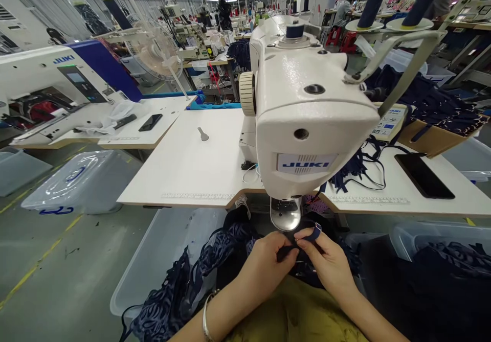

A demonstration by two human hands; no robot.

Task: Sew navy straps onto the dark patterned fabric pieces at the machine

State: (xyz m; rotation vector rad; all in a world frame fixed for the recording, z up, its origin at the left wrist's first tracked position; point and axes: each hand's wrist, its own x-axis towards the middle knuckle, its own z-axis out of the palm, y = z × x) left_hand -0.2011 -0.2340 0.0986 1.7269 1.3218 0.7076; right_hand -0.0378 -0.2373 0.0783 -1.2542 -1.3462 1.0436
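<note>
A white JUKI sewing machine [303,107] stands on the white table [192,168] right in front of me. Under its head, near the needle area [286,214], my left hand [264,263] and my right hand [326,260] pinch a piece of dark navy fabric [303,268] between them. Both hands have closed fingers on the cloth. My right index finger wears a blue band. A metal bangle circles my left wrist. More navy patterned lace fabric [184,291] hangs down to the left of my lap.
A black phone [424,176] lies on the table to the right, beside dark straps [356,171] and a control panel [391,122]. Clear plastic bins [82,181] stand on the floor at left and below. Another JUKI machine [49,86] is left; people work far back.
</note>
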